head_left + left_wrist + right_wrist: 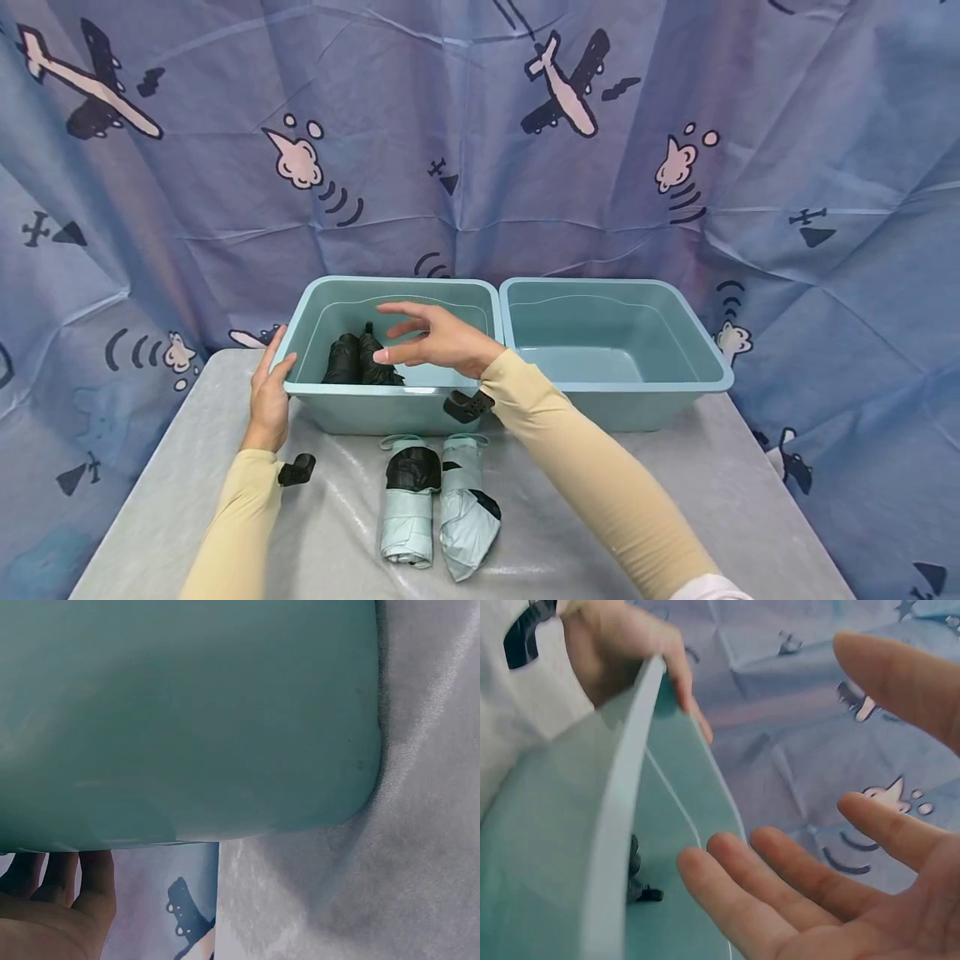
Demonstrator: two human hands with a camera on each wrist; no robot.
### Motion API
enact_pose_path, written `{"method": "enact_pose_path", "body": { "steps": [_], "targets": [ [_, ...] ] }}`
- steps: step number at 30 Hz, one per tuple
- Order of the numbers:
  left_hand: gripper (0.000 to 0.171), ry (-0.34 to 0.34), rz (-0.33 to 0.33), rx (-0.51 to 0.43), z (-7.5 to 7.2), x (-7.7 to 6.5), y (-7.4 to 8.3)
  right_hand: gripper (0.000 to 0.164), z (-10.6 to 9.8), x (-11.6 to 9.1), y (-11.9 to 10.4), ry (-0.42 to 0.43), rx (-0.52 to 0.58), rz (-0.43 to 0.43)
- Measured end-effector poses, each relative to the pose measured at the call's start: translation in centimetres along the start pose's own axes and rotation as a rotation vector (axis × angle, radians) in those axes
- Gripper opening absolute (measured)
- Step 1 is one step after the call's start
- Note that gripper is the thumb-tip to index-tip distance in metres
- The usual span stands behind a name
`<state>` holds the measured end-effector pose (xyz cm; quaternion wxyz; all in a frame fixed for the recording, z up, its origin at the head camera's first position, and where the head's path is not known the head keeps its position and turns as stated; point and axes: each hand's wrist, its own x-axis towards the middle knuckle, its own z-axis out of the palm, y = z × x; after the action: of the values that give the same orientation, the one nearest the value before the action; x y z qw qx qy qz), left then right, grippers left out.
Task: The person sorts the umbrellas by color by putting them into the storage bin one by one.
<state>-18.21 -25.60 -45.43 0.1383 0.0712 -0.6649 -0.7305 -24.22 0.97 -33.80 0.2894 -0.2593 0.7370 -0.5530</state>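
Loosely, the right hand [442, 340] spreads its empty fingers above two black bundles [343, 360] in a green bin [382, 412] that the left hand [267, 404] grips.

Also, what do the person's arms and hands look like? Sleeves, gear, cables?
Left hand and right hand are bare, no gloves. Left sleeve and right sleeve are plain pale yellow, down to the wrists. Small black left wrist camera and right wrist camera. White fabric meets the right sleeve's upper end. No cables visible.
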Motion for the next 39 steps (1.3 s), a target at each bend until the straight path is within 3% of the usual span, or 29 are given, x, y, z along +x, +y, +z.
{"method": "enact_pose_path", "body": {
  "steps": [11, 19, 30, 35, 39],
  "targets": [
    [0.056, 0.002, -0.007, -0.014, 0.0, 0.1, -0.1, 0.076, 0.5, -7.8, 1.9, -0.018, 0.047, -0.141],
    [0.056, -0.010, -0.002, -0.010, -0.1, 0.0, 0.0, 0.075, 1.2, -12.1, 5.8, -0.006, 0.092, -0.152],
    [0.056, -0.011, -0.008, -0.013, -0.1, 0.1, 0.0, 0.075, 3.0, -15.0, 14.1, 0.164, 0.027, 0.041],
    [0.056, -0.010, -0.005, -0.015, 0.0, 0.1, 0.0, 0.082, 4.4, -15.1, 16.5, 0.177, -0.050, 0.124],
    [0.056, -0.010, -0.003, -0.015, 0.0, 0.0, 0.0, 0.080, 5.4, -14.6, 17.3, 0.176, -0.089, 0.128]
  ]
}}
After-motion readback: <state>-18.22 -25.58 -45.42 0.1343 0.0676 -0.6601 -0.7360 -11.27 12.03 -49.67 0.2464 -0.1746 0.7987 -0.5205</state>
